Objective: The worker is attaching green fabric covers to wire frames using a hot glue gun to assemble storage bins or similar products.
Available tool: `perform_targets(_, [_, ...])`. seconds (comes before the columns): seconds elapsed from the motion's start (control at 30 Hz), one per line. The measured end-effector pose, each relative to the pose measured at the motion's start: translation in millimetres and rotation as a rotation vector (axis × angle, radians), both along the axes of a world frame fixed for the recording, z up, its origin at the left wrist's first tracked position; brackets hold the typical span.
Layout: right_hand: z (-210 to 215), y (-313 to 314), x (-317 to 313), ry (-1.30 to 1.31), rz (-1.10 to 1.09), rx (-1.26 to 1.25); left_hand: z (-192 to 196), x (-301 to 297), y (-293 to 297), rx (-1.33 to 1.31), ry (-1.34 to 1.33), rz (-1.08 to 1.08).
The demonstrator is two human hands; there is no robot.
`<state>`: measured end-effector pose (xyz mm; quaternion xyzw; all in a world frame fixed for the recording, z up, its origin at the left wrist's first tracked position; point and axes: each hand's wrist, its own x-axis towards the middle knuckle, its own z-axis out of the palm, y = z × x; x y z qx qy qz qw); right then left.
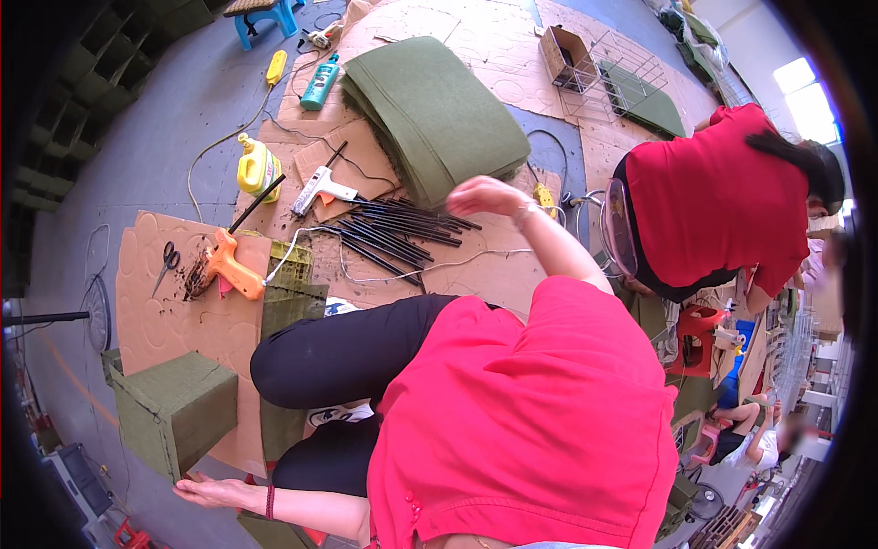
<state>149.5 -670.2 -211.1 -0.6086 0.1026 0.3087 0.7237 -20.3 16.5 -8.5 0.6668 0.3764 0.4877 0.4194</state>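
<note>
My left hand (218, 492) is palm up at the lower corner of a green felt box (183, 403), its fingers along the underside and the thumb near the edge. My right hand (485, 196) hovers by the near edge of a stack of green felt sheets (439, 105); its fingers are loosely apart and nothing shows in them. Below it lie several black glue sticks (393, 233). An orange glue gun (233, 265), with a black stick in its back, rests on cardboard ahead of me. Beyond it lies a white glue gun (320, 190) beside the sticks.
Scissors (167, 259) lie on the cardboard (146, 311) at left. A yellow jug (259, 167) and a teal bottle (319, 85) stand farther off. Cords cross the floor. At right, a person in red (713, 197) bends near a wire rack (626, 78) and a red stool (697, 340).
</note>
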Motion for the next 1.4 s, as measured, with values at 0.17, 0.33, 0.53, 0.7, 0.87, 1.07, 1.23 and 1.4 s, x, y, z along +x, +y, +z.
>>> perform_targets(0.17, [-64, -100, -90, 0.04, 0.109, -1.937, -6, -5, 10, -0.011, -0.098, 0.066])
perform_targets(0.33, [-65, -46, -50, -0.181, -0.045, -1.497, -19, -6, 10, -0.023, -0.189, 0.012])
perform_targets(0.53, [12, 195, 63, -0.833, -0.029, -0.841, -24, 8, 1, -0.027, -0.277, -0.155])
perform_targets(0.7, [94, 402, 48, -1.153, 0.289, -0.28, -26, 12, -10, -0.14, -0.288, -0.107])
perform_targets(0.87, [126, 496, 7, -1.106, 0.633, -0.058, -24, 16, -22, -0.214, -0.273, -0.056])
perform_targets(1.07, [104, 527, -7, -1.164, 0.784, 0.089, -23, 13, -29, -0.22, -0.245, -0.108])
perform_targets(1.23, [89, 542, -20, -1.124, 0.81, 0.018, -23, 13, -31, -0.242, -0.211, -0.078])
perform_targets(1.4, [104, 544, -24, -1.158, 0.77, -0.133, -24, 15, -40, -0.237, -0.223, -0.097])
